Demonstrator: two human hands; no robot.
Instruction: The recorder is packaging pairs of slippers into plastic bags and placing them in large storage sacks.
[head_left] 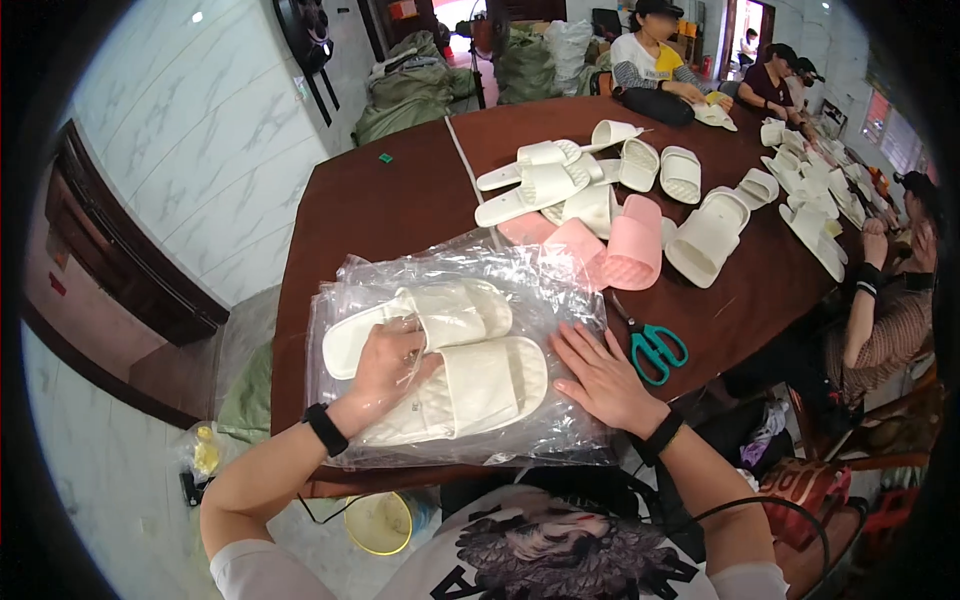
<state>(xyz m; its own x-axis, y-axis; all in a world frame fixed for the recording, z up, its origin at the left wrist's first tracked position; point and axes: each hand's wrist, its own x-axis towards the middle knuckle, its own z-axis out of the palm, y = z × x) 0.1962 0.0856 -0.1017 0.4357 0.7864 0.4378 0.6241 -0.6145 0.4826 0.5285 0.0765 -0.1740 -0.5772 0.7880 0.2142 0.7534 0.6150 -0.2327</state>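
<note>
A pair of white slippers lies side by side at the near edge of the table, the farther slipper [462, 312] and the nearer slipper [482, 392] both pointing right. Clear plastic bags [572, 440] are spread under and around them; how far the pair sits inside one is hard to make out. My left hand [388, 362] is closed on the slippers where they meet, its fingertips partly hidden. Flat on the plastic at the toe end rests my right hand [600, 378], fingers spread. Just right of it are scissors [657, 352] with teal handles.
Pink slippers [634, 243] and several white slippers [706, 236] cover the table [370, 205] beyond the bags. Other people sit along the far and right sides, one handling a slipper [714, 115]. Green sacks [405, 85] stand behind. A bucket [379, 523] is on the floor below.
</note>
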